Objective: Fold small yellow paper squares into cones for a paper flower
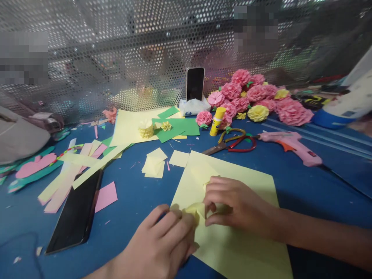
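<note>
My left hand [162,242] and my right hand [232,203] meet over a small folded piece of yellow paper [193,211], each pinching a side of it. The piece rests on a large yellow paper sheet [238,248] lying on the blue table [305,186]. Both hands have curled fingers pressed on the folded piece.
A dark phone [77,213] lies at the left beside pink and yellow paper strips [72,170]. Small yellow squares [154,164] lie ahead. Farther back are scissors [229,144], a pink glue gun [293,145], a glue stick [217,121], pink and yellow paper flowers [255,99], green paper [177,128] and an upright phone [195,83].
</note>
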`<state>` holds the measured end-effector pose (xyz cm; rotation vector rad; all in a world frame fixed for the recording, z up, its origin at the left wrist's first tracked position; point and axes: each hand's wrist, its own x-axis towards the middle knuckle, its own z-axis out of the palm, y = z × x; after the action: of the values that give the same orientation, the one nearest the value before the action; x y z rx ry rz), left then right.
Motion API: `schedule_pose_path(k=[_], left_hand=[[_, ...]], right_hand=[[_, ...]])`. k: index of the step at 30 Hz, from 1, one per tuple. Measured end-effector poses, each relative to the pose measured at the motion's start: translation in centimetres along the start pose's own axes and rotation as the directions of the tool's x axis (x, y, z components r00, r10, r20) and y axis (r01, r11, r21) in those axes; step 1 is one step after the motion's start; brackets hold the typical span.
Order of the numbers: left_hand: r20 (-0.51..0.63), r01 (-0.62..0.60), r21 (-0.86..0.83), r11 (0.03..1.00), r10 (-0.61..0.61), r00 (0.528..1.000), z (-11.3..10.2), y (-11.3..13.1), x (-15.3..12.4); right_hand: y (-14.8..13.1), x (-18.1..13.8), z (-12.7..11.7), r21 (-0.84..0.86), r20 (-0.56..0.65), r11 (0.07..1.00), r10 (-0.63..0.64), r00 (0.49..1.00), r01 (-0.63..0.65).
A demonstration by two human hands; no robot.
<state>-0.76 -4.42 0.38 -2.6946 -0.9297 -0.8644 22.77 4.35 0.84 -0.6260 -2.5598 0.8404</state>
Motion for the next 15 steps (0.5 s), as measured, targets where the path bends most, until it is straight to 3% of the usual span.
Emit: schedule_pose_path(k=[3, 9, 15], left_hand=[[0.014, -0.044, 0.063, 0.997, 0.044, 0.999, -0.04, 0.32, -0.33], [0.083, -0.205, 0.169, 0.964, 0.194, 0.978, -0.33, 0.44, -0.63], [-0.053, -0.082, 0.040, 0.996, 0.084, 0.995, -0.38, 0.33, -0.09]], right_hand=[[-0.24, 0.17, 0.30, -0.078, -0.051, 0.997, 0.005, 0.999, -0.009], [-0.35, -0.31, 0.89, -0.356, -0.088, 0.902, -0.294, 0.952, 0.246], [-0.89, -0.33, 0.40, -0.535, -0.017, 0.777, -0.404, 0.915, 0.333]])
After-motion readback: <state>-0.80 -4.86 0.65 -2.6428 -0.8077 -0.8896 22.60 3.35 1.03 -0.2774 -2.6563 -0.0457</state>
